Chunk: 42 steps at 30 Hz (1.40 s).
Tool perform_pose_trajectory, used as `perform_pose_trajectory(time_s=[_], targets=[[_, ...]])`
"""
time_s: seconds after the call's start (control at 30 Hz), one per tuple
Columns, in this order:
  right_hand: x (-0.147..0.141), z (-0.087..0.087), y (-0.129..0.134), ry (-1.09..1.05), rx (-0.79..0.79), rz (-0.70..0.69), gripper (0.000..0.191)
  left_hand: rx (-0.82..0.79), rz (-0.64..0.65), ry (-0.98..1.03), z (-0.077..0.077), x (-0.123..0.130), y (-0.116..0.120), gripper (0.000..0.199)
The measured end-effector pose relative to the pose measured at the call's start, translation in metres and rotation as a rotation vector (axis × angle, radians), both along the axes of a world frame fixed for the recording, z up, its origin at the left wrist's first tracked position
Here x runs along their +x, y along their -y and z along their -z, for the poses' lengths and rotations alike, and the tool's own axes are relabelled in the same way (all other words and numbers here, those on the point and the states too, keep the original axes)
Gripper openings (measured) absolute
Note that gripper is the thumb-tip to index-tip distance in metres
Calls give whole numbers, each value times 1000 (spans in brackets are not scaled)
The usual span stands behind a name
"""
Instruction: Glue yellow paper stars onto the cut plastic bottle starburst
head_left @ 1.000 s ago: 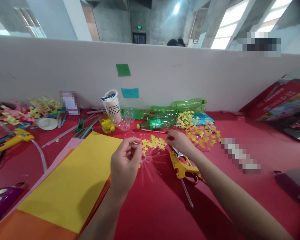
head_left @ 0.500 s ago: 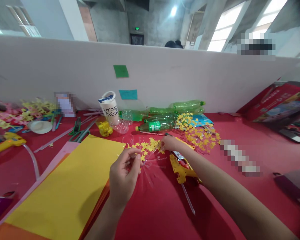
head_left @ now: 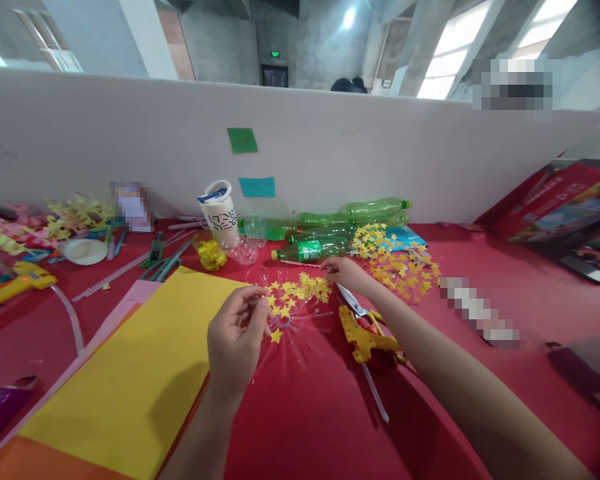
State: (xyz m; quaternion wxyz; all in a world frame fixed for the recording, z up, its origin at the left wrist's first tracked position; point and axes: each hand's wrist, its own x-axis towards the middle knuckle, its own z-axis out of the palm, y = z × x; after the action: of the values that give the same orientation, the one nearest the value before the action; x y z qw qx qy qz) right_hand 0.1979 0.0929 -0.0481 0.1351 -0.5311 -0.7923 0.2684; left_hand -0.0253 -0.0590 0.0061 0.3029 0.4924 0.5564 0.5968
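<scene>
My left hand (head_left: 237,330) is pinched, thumb against fingers, at the left edge of a clear plastic piece cut into spread strips (head_left: 290,347). What sits between its fingertips is too small to make out. Yellow paper stars (head_left: 300,290) lie on and behind this plastic, with one star (head_left: 276,336) apart at the front. My right hand (head_left: 349,275) is beyond the stars, its fingertips closed at the right end of a thin pen-like stick (head_left: 300,264), whose dark tip they cover. Below its wrist lie scissors (head_left: 353,300) and a yellow glue gun (head_left: 363,337).
Green plastic bottles (head_left: 330,247) and a white tumbler (head_left: 220,213) stand or lie by the partition (head_left: 300,160). More yellow stars (head_left: 400,267) are heaped at right. Yellow paper sheets (head_left: 130,373) cover the left front; another glue gun (head_left: 17,287) lies far left.
My right hand has gone from the stars up and away to the stick's end. My left hand has shifted slightly left and down, uncovering a single star.
</scene>
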Motion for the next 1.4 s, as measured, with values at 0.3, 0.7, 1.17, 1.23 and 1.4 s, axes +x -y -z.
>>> perform_pose_trajectory(time_s=[0.3,0.7,1.17,1.23,1.4], targets=[[-10,-42,40,-302,169,-27,22,-25,80,-63,4,5,2,13],[-7,-8,23,12,108,-75,11,-13,50,-149,6,6,-2,12],[-26,10,4,353,448,-658,16,-21,23,-135,6,-1,-4,12],[-23,12,6,362,493,-697,19,-17,-22,-138,7,-6,-6,13],[-24,17,7,373,510,-754,25,132,-169,-328,9,-24,-15,9]])
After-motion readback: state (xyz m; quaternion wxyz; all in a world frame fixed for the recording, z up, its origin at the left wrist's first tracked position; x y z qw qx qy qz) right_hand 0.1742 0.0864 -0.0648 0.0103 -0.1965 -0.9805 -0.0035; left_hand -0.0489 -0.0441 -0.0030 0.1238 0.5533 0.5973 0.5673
